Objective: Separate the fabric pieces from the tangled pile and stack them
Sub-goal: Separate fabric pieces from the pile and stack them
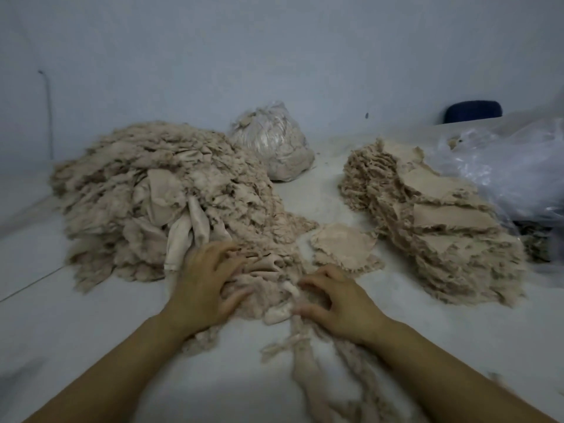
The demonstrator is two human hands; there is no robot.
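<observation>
Big tangled pile [158, 203] of beige fabric scraps sits on the left of the white table [61, 346], spilling toward the near edge. The left hand [207, 285] rests on its near end, fingers spread, while the right hand [335, 306] has curled fingers dug into the same clump. A small flat stack [343, 248] lies just beside them, and a taller layered stack [433, 221] stands further right. A stuffed clear bag [274, 145] sits at the back, and loose plastic sheeting [512, 166] is at the right edge.
</observation>
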